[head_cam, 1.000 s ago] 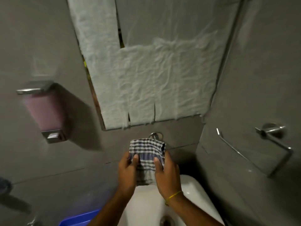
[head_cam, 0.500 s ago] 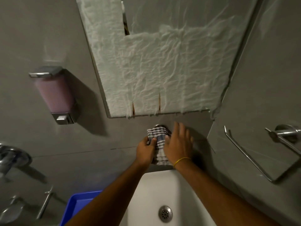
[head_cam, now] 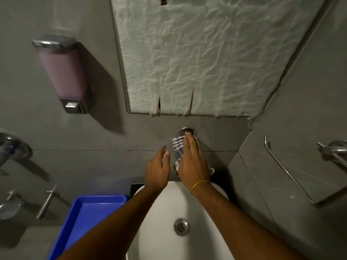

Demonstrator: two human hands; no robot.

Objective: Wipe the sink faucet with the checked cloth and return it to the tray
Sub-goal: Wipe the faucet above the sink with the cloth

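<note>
Grey tiled wall fills my view, with crinkled white paper (head_cam: 197,57) taped over the panel at 12 o'clock. Below it I see the checked cloth (head_cam: 178,145) draped over the faucet (head_cam: 186,131), whose chrome base shows at the wall just above the cloth. My right hand (head_cam: 191,162) lies flat on the cloth, fingers stretched, pressing it to the faucet; a yellow band (head_cam: 199,184) circles that wrist. My left hand (head_cam: 157,171) hangs just beside it at 9 o'clock, fingers spread wide, holding nothing. Under both sits the white sink (head_cam: 159,237) with its drain (head_cam: 181,226). The blue tray (head_cam: 88,214) rests at 8 o'clock, and a pink soap dispenser (head_cam: 63,72) hangs at 10 o'clock.
</note>
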